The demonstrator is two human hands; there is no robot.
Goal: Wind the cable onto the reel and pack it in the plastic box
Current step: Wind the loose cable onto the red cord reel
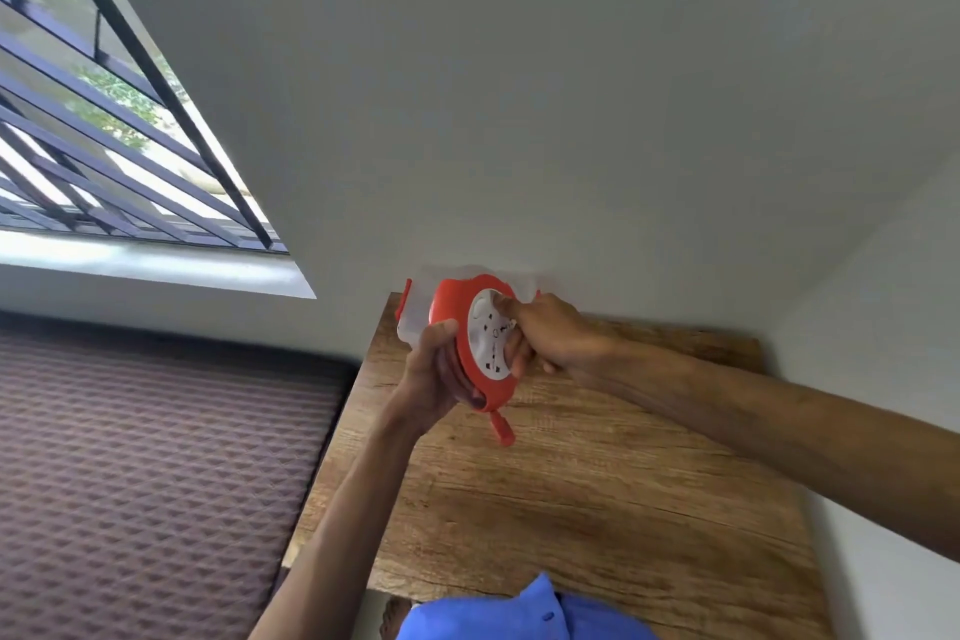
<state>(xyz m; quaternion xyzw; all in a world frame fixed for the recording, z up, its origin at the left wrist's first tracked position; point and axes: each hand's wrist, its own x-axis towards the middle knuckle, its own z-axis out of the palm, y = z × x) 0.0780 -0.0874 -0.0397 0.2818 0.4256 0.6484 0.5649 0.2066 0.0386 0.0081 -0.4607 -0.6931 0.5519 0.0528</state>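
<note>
we hold the reel (480, 343) on edge just in front of the plastic box (415, 322), our left hand (436, 359) curled round its near rim and our right hand (545, 333) gripping its white face. the box lies straight behind the reel, against the wall, so we judge the coming move goes away from us; no loose cable shows.

Wooden table (597, 483) against grey wall (519, 94), barred window (104, 120).
</note>
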